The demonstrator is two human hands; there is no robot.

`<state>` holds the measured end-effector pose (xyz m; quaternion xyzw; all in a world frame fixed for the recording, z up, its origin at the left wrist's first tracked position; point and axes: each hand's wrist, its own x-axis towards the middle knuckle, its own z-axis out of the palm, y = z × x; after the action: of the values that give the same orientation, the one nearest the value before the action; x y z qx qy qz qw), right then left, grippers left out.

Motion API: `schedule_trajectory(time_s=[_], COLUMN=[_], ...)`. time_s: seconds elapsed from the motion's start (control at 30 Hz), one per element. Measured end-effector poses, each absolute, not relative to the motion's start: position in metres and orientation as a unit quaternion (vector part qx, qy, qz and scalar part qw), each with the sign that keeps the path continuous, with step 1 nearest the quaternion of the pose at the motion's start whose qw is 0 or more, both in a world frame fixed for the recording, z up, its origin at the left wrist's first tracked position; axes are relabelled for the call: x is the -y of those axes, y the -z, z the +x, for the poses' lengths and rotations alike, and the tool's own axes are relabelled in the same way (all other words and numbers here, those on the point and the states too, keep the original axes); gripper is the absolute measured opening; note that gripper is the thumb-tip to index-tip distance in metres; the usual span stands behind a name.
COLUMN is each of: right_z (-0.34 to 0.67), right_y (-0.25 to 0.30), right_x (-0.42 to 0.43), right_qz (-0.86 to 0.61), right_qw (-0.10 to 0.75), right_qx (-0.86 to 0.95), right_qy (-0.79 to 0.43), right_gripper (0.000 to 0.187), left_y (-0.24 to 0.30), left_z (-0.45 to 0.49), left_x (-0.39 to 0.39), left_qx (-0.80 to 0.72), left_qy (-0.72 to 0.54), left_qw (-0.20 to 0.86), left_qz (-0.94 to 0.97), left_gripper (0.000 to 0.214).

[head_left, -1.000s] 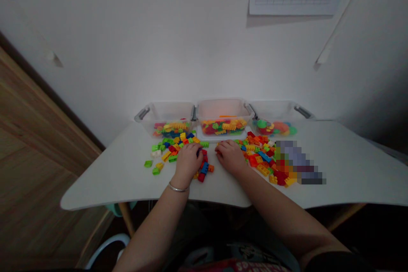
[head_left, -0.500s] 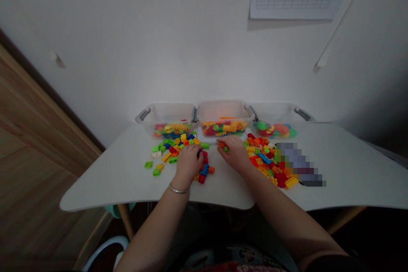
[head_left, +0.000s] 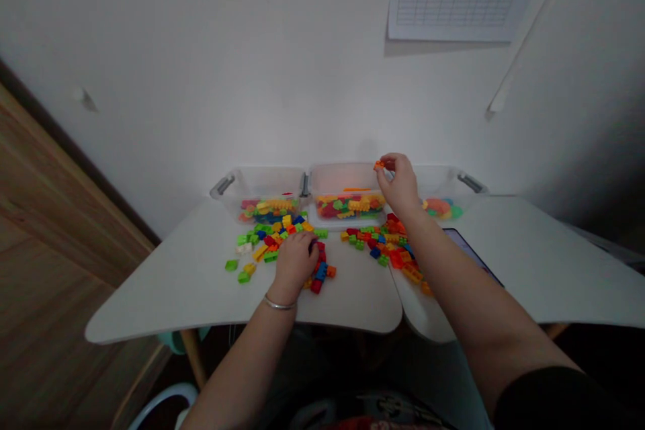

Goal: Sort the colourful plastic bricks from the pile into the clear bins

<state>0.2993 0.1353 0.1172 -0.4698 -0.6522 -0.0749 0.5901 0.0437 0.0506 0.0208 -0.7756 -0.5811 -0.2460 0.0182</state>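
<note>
My right hand (head_left: 399,183) is raised over the right rim of the middle clear bin (head_left: 347,178), pinching a small orange brick (head_left: 379,164) between thumb and fingers. My left hand (head_left: 295,259) rests closed on the white table (head_left: 166,282), knuckles up, over a small stack of red, blue and orange bricks (head_left: 320,272); what its fingers grip is hidden. Loose coloured bricks lie in a left pile (head_left: 267,238) and a right pile (head_left: 385,245) in front of the bins.
Three clear bins line the wall: the left bin (head_left: 254,188), the middle one, and the right bin (head_left: 453,185) with round pieces. A dark flat device (head_left: 471,252) lies right of my forearm. A wooden panel (head_left: 50,228) stands at left.
My right hand has lifted off the table and risen to the middle bin's rim with an orange brick. The left hand has stayed on the bricks.
</note>
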Motion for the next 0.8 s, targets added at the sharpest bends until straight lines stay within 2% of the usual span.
schedule_trajectory(time_s=[0.1, 0.3, 0.47, 0.63, 0.8], right_z=[0.301, 0.296, 0.296, 0.295, 0.281], right_y=[-0.107, -0.098, -0.097, -0.099, -0.104], right_x=[-0.152, -0.163, -0.164, -0.157, -0.124], right_qz=[-0.494, -0.563, -0.614, -0.595, -0.504], right_qw=[0.557, 0.483, 0.438, 0.457, 0.568], right_qx=[0.667, 0.669, 0.656, 0.661, 0.649], right_qy=[0.028, -0.041, -0.033, -0.026, 0.05], right_gripper=[0.016, 0.03, 0.023, 0.025, 0.026], left_y=[-0.018, -0.017, -0.018, -0.016, -0.016], left_z=[0.043, 0.043, 0.044, 0.044, 0.043], left_x=[-0.053, -0.053, -0.052, -0.053, -0.054], left_qx=[0.578, 0.575, 0.577, 0.579, 0.574], left_qy=[0.247, 0.253, 0.251, 0.253, 0.257], left_qw=[0.019, 0.024, 0.018, 0.019, 0.023], left_qz=[-0.777, -0.778, -0.777, -0.775, -0.777], left_gripper=[0.026, 0.026, 0.027, 0.026, 0.026])
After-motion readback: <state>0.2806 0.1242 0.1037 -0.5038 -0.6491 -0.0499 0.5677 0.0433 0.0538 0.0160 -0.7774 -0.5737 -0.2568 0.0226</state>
